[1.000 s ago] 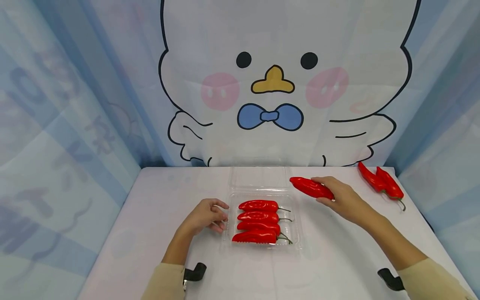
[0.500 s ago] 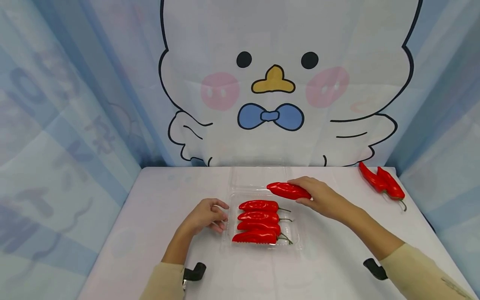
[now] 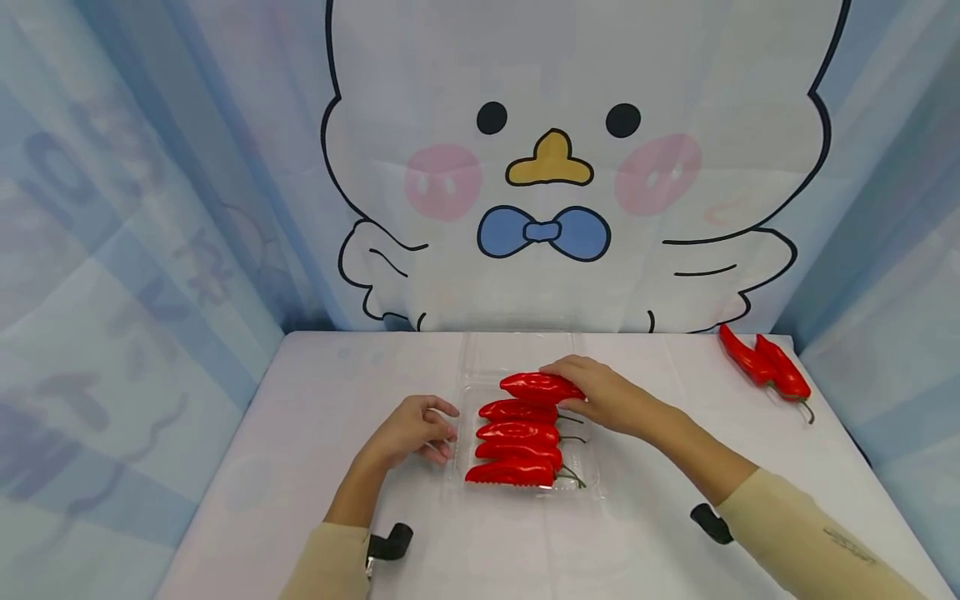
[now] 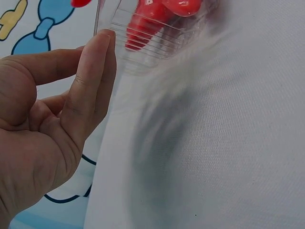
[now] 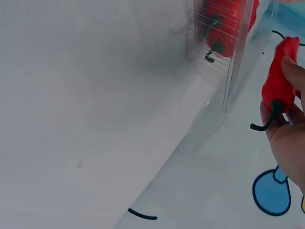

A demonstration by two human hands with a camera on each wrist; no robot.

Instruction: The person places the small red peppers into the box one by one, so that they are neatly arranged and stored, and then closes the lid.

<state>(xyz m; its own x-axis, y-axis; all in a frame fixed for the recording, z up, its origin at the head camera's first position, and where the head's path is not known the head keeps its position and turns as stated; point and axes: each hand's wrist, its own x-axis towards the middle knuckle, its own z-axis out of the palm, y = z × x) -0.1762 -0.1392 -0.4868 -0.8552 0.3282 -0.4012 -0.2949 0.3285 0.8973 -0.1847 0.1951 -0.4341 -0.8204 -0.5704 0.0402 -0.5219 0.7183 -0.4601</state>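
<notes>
My right hand [image 3: 607, 395] grips a red chili pepper [image 3: 538, 386] between thumb and fingers, over the far part of a clear plastic box [image 3: 594, 467]. In the right wrist view the held pepper's green stem [image 5: 276, 106] points back toward the palm. Several red chili peppers [image 3: 517, 432] lie side by side inside the box, stems to the right. At the box's left side is my left hand [image 3: 412, 429], loosely bent and holding nothing. Its fingertips [image 4: 102, 38] are at the box wall in the left wrist view; whether they touch it I cannot tell.
Two more red chili peppers [image 3: 767, 367] lie at the table's far right corner. The box's clear lid [image 3: 517, 353] lies folded back toward the curtain [image 3: 540, 287]. A white cloth covers the table [image 3: 315, 375].
My right hand has carried the chili pepper leftward and slightly nearer, from right of the box to above its far part. The left hand stays in place.
</notes>
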